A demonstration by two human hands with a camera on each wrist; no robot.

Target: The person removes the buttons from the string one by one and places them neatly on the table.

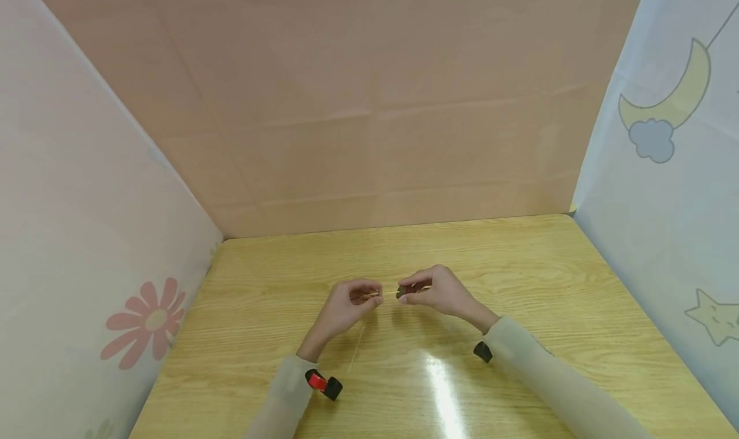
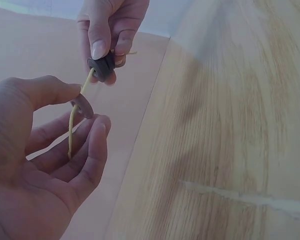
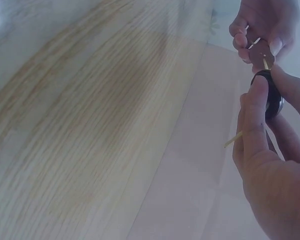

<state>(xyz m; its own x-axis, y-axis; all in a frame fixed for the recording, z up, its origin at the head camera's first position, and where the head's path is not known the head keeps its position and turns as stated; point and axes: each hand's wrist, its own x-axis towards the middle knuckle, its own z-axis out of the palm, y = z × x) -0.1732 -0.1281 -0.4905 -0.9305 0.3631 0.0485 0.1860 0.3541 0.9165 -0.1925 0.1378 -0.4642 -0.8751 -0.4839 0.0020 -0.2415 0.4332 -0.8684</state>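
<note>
**Thin cord and dark bead held between two hands**

Nearest, the glossy light-wood desk point(image 1: 519, 278) shows fine grain and a streak of glare. Above it, the left hand point(image 1: 346, 305) pinches a thin, pale yellow cord point(image 2: 71, 127) between thumb and forefinger, the other fingers loosely curled. Just beside it, the right hand point(image 1: 434, 290) clamps a small, round, dark bead point(image 2: 102, 67) between thumb and fingers; the cord enters the bead. Beyond stand smooth peach-coloured panel walls point(image 1: 369, 105).
</note>
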